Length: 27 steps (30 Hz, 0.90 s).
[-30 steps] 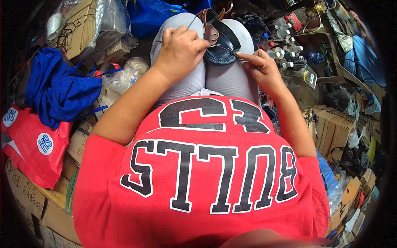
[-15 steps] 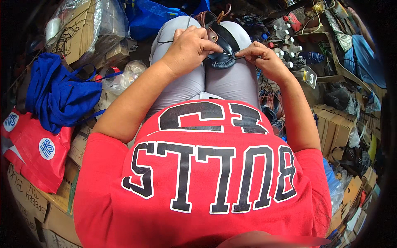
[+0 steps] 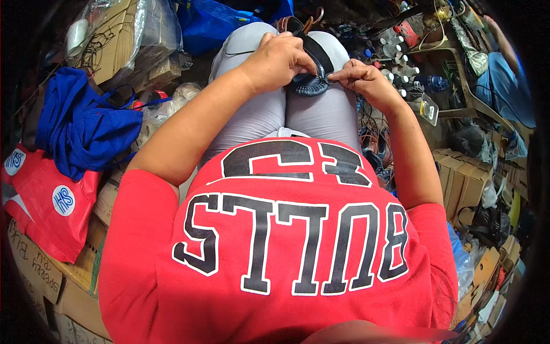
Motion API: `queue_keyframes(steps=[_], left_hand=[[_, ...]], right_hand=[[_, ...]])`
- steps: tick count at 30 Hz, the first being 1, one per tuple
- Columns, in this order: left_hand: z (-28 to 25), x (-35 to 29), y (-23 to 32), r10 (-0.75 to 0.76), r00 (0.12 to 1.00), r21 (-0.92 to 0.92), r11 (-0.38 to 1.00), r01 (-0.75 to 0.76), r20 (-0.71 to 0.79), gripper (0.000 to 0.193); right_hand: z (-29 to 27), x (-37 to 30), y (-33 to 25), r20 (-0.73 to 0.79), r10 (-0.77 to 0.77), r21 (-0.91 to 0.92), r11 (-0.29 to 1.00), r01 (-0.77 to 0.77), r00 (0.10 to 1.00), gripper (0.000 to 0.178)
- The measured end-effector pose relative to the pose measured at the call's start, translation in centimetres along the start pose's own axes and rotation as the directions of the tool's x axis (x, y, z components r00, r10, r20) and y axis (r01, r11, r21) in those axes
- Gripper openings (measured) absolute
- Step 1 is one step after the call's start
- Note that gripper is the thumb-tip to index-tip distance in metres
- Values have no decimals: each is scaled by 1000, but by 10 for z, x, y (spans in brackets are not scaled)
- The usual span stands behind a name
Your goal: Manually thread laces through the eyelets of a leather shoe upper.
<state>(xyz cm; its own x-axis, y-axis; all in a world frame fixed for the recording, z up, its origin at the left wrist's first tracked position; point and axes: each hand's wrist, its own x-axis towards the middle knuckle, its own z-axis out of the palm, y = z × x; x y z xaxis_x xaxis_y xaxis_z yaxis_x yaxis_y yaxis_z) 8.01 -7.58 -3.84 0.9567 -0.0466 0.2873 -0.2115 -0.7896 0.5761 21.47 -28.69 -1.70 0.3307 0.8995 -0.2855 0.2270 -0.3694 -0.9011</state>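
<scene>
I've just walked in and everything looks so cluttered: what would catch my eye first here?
Filling the lower half is the person's red shirt with big black lettering. Above it, on the grey-trousered knees, the left hand and right hand meet on a small dark leather piece with a black strap, the fingers pinching at its edge. To the left lie a crumpled blue cloth and a red bag on cardboard boxes.

small bottles (image 3: 395,63) crowd right; blue cloth (image 3: 80,123) left

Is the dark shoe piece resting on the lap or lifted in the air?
Resting on the lap. The dark shoe piece lies across the grey knees, with the left hand and right hand pinching it.
</scene>
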Motion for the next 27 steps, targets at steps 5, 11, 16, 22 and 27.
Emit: queue_keyframes(steps=[5,11,16,22,27], left_hand=[[-1,12,-5,218,976,34,975,-218,3,11],[-5,-7,4,172,985,84,982,-171,-10,16],[-12,-13,10,72,997,121,990,-70,-12,20],[-13,-9,14,121,993,167,979,-120,4,20],[-1,-2,-2,74,997,-17,997,-73,21,19]], right_hand=[[-1,3,-1,34,-1,1,1000,1,999,49],[2,-8,-7,-28,-19,-167,986,14,999,52],[4,-12,-6,-62,-45,-201,979,32,997,53],[2,-11,-7,-18,38,-66,997,-39,999,50],[0,-5,6,9,0,50,999,-1,1000,45]])
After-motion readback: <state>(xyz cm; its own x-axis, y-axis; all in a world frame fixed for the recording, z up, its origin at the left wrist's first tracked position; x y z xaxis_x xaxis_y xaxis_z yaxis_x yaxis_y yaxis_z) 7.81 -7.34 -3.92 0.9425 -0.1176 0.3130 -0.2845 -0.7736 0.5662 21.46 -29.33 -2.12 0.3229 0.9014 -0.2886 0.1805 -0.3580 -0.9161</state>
